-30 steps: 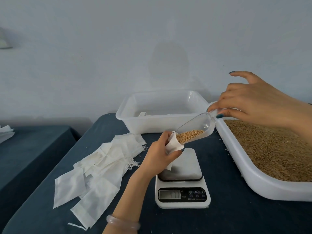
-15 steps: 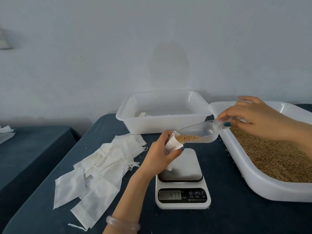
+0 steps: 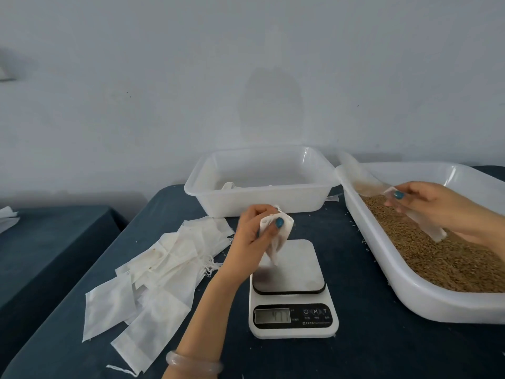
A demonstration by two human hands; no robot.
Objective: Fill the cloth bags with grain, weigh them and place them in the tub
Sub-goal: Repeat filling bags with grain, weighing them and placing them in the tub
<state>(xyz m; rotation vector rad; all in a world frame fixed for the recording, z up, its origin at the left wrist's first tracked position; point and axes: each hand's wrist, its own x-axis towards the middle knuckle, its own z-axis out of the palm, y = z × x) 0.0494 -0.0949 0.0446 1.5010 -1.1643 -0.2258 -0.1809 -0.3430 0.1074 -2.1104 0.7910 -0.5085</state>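
Single head-worn wide-angle view, facing forward-down over dark table (image 3: 369, 351), close; wall (image 3: 246, 64) fills upper half.

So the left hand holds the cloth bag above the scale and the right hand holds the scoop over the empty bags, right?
Not quite. The head view shows the right hand holding the scoop over the grain tray instead. The left hand does hold the cloth bag above the scale.
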